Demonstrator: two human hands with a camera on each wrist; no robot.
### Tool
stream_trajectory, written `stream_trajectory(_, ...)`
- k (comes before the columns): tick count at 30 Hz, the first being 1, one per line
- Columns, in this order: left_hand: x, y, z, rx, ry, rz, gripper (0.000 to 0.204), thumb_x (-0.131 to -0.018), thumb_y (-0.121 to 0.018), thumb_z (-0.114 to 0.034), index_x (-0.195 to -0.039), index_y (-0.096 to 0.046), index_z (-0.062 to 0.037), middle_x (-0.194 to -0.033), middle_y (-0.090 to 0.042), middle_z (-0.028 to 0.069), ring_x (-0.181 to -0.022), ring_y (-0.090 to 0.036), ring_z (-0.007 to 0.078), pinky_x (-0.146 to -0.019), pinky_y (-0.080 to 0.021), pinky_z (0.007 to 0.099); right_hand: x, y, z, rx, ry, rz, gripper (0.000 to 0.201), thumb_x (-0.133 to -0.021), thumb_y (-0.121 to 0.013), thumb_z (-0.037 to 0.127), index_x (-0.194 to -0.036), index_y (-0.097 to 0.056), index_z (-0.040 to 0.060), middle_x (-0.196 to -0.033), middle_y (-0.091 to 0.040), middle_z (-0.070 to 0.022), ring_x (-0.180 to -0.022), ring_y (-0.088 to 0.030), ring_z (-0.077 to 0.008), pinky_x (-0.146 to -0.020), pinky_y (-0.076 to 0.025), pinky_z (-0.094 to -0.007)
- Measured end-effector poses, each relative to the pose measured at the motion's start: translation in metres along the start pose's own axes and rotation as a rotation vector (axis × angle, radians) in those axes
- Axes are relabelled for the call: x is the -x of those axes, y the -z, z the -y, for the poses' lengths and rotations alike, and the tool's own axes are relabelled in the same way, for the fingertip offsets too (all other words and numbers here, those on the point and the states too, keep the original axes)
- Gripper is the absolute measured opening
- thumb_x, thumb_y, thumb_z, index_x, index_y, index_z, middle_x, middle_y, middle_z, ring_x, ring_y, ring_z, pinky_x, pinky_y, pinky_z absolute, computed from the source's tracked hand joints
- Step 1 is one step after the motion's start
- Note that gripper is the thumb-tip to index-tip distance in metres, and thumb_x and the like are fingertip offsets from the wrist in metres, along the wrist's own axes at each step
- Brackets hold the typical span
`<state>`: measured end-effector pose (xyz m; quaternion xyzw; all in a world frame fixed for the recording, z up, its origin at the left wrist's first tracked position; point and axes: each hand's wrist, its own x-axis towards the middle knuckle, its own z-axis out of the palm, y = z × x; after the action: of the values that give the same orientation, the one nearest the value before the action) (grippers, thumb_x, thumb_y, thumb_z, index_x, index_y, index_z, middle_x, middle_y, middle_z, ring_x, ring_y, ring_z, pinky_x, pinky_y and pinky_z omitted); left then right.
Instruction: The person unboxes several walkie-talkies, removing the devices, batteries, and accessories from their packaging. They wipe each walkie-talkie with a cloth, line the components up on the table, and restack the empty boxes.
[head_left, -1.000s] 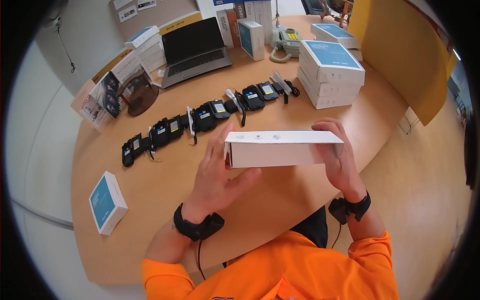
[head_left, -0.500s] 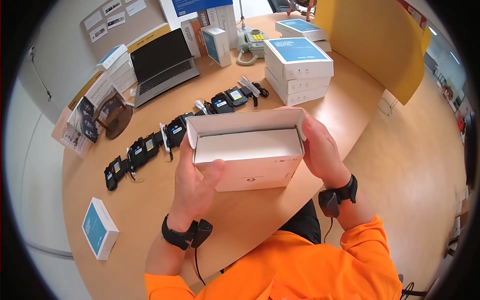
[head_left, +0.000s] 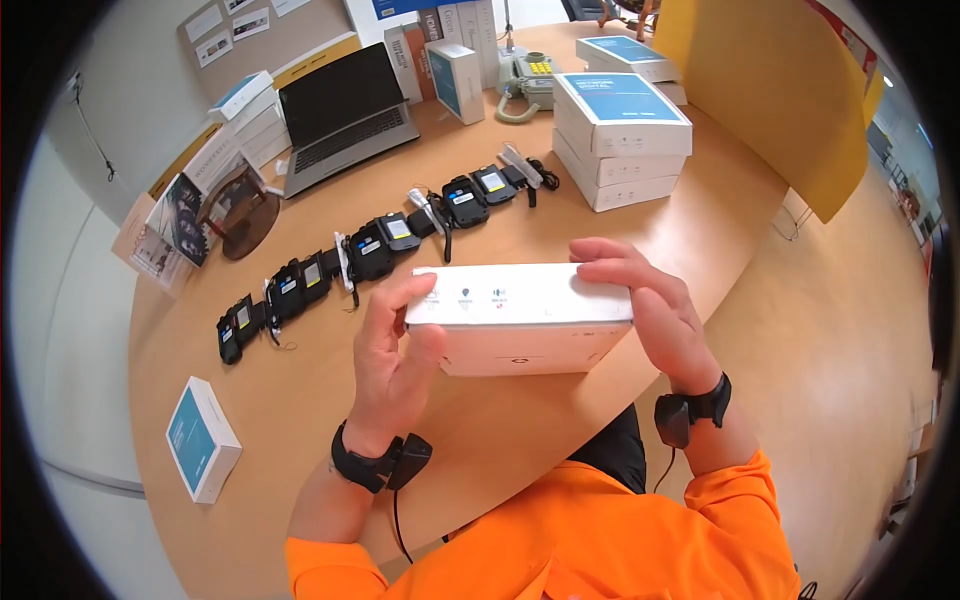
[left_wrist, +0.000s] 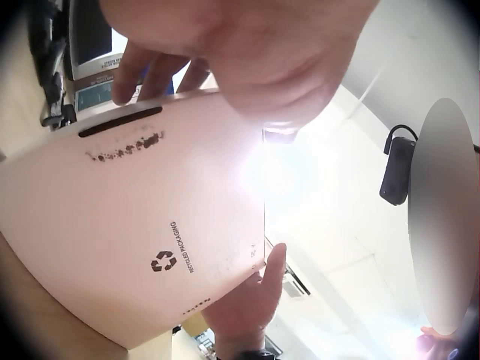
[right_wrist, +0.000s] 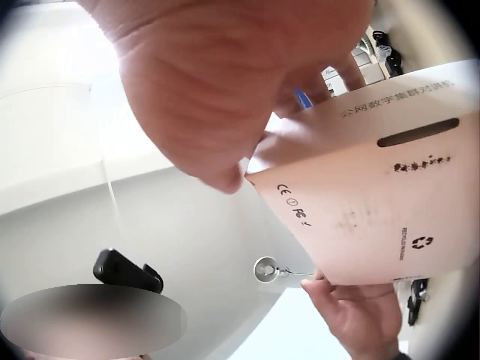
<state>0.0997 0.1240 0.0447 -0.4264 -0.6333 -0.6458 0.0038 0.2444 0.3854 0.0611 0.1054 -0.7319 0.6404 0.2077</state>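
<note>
A white box (head_left: 520, 300) is held between both hands over the near part of the table, its lid side with small icons facing up and lying closed. My left hand (head_left: 390, 350) grips the box's left end, fingers at the top edge and thumb on the near side. At the right end my right hand (head_left: 650, 310) holds on, with fingers over the top. The left wrist view shows the box's plain face (left_wrist: 150, 210) with a recycling mark and a dark slot. In the right wrist view the same face (right_wrist: 367, 210) carries printed marks.
Black devices (head_left: 375, 250) lie in a diagonal row beyond the box. A stack of white boxes (head_left: 625, 165) stands at the right, with a laptop (head_left: 345, 120) and telephone (head_left: 525, 80) behind. One blue-topped box (head_left: 200, 440) lies at the left, near brochures (head_left: 180, 225).
The box was seen with its lid raised half a second ago; now the lid lies down over the top. Both hands have shifted their fingers onto the top edge.
</note>
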Motion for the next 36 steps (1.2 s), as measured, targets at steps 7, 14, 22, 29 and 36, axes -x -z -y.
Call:
stream_trajectory(7, 0.003, -0.006, -0.011, 0.018, 0.073, -0.038, 0.031, -0.101, -0.059, -0.016, -0.127, -0.055, -0.0014, -0.129, -0.058, 0.0115, -0.114, -0.055, 0.0176, -0.102, -0.043, 0.0333, -0.015, -0.013, 0.056, 0.908, 0.259, 0.067, 0.037, -0.084, -0.065, 0.007, -0.120, -0.060, 0.0032, -0.123, -0.059, -0.0200, -0.112, -0.058, -0.0375, -0.096, -0.048, -0.0420)
stream_trajectory(14, 0.017, -0.009, -0.025, -0.073, -0.029, 0.002, 0.051, -0.094, -0.070, -0.025, -0.134, -0.052, 0.0018, -0.132, -0.058, 0.0157, -0.120, -0.059, 0.0246, -0.104, -0.046, 0.0388, -0.043, -0.033, 0.082, 0.910, 0.101, 0.458, 0.049, -0.080, -0.069, 0.012, -0.124, -0.051, -0.0003, -0.105, -0.059, -0.0179, -0.106, -0.059, -0.0388, -0.092, -0.049, -0.0429)
stream_trajectory(22, 0.075, 0.050, -0.027, -0.343, 0.236, -0.028, 0.040, -0.081, -0.071, -0.003, -0.120, -0.061, -0.0003, -0.112, -0.067, 0.0144, -0.097, -0.068, 0.0241, -0.089, -0.053, 0.0365, -0.111, 0.098, 0.087, 1.254, 0.422, -0.453, 0.056, -0.080, -0.070, 0.006, -0.133, -0.052, 0.0044, -0.127, -0.062, -0.0173, -0.121, -0.060, -0.0366, -0.102, -0.048, -0.0422)
stream_trajectory(29, 0.077, 0.046, -0.019, -0.435, 0.198, 0.101, 0.030, -0.082, -0.072, -0.003, -0.111, -0.064, -0.0023, -0.105, -0.068, 0.0133, -0.090, -0.067, 0.0255, -0.083, -0.054, 0.0349, -0.147, 0.150, -0.020, 1.802, 0.310, -0.408, 0.068, -0.075, -0.077, 0.009, -0.136, -0.048, 0.0092, -0.129, -0.057, -0.0155, -0.131, -0.049, -0.0318, -0.109, -0.039, -0.0452)
stream_trajectory(36, 0.077, 0.052, -0.014, -0.484, 0.240, 0.122, 0.030, -0.082, -0.073, -0.006, -0.111, -0.064, -0.0033, -0.107, -0.068, 0.0154, -0.096, -0.067, 0.0320, -0.084, -0.054, 0.0367, -0.088, 0.102, -0.015, 1.564, 0.327, -0.468, 0.071, -0.078, -0.079, 0.011, -0.142, -0.048, 0.0079, -0.142, -0.050, -0.0168, -0.136, -0.044, -0.0353, -0.112, -0.037, -0.0461)
